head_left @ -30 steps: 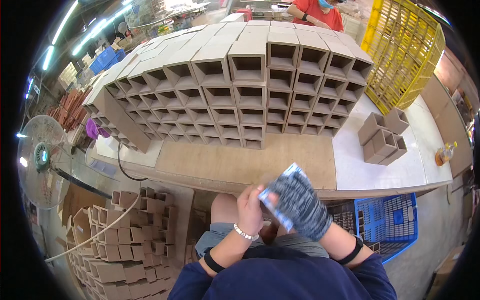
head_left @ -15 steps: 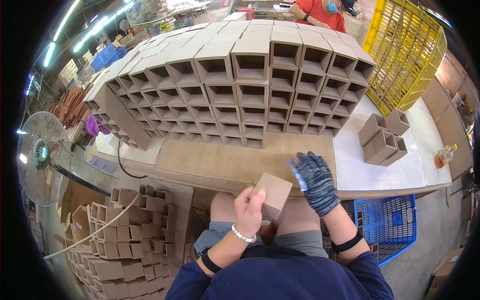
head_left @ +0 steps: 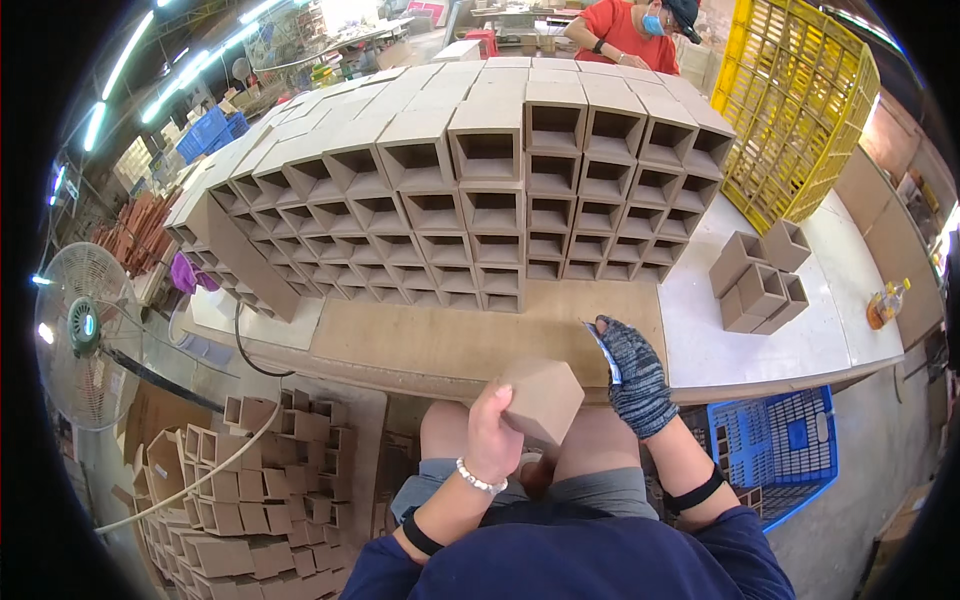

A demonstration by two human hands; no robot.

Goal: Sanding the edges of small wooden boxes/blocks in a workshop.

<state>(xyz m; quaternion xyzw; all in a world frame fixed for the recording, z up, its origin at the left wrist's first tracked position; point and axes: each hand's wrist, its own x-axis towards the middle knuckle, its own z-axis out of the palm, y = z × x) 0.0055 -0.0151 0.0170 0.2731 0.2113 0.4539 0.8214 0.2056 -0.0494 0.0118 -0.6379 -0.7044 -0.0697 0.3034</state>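
Observation:
My bare left hand (head_left: 493, 430) grips a small brown cardboard box (head_left: 543, 402) by its left side, above my lap at the table's front edge. The box is tilted, with a corner toward my right hand. My right hand (head_left: 640, 378), in a dark grey striped knit glove, is closed on a thin flat bluish-white piece (head_left: 601, 350) just right of the box and apart from it. What kind of piece it is, I cannot tell. Ahead rises a wide stack of open brown boxes (head_left: 440, 160), with their openings facing me.
Several loose boxes (head_left: 757, 285) stand on the white tabletop at right, by a small amber bottle (head_left: 887, 304) and a yellow crate (head_left: 795, 115). A blue crate (head_left: 775, 440) and piled boxes (head_left: 250, 480) are below. A fan (head_left: 85, 325) stands left; a person in red (head_left: 630, 40) works behind.
The box in my left hand has been turned and shows different faces. My right hand has shifted slightly down, its fingers drawn in around the bluish-white piece. The view has moved a little.

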